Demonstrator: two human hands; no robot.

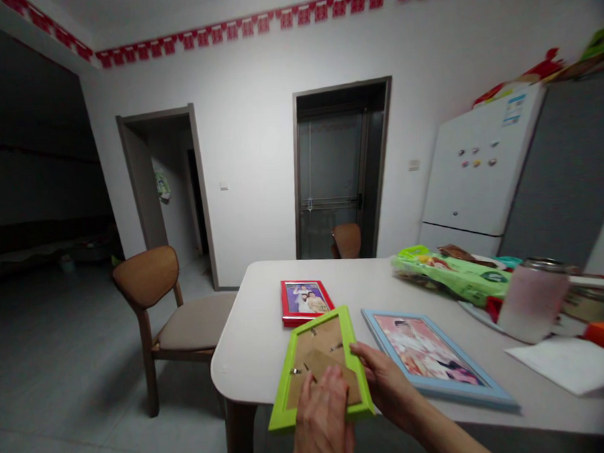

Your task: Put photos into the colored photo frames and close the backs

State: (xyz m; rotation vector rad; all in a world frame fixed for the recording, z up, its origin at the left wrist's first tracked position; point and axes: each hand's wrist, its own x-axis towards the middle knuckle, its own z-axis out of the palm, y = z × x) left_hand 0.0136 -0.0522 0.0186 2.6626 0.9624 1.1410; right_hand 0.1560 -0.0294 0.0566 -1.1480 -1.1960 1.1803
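A green picture frame [299, 380] lies face down at the table's near edge, its brown backing board and stand showing. My left hand [323, 419] rests on the backing, fingers pressed on the stand. My right hand [383, 383] grips the frame's right edge, thumb on the green border. A red-framed photo [305, 301] lies just beyond it. A blue-framed photo [432, 358] lies to the right, close to my right wrist.
The white table [247, 349] also bears a green snack bag [454, 273], a pink jar with a metal lid [533, 300] and white paper [568, 365] on the right. A wooden chair [170, 312] stands left. A fridge [480, 172] and two doorways lie behind.
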